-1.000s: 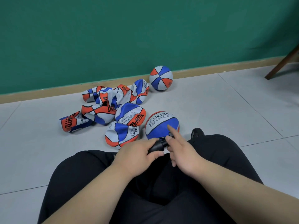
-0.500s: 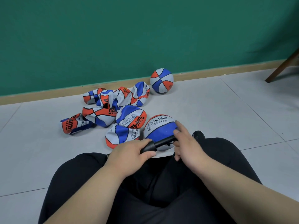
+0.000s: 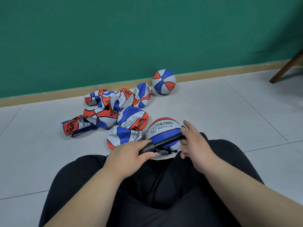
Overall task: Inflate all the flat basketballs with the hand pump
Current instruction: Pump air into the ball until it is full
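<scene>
Left hand (image 3: 129,154): gripped hand pump (image 3: 164,142), near end.
Right hand (image 3: 195,145): curled round its far end, forefinger straight.
Near ball (image 3: 164,130): between knees, touching pump.
Stroke: best full, straight, ball braced.
Flat basketballs (image 3: 114,112): heaped beyond, left.

Green wall (image 3: 98,38), tan baseboard (image 3: 49,98) along it, grey floor tiles (image 3: 213,108), brown furniture leg (image 3: 287,68) — far right
</scene>
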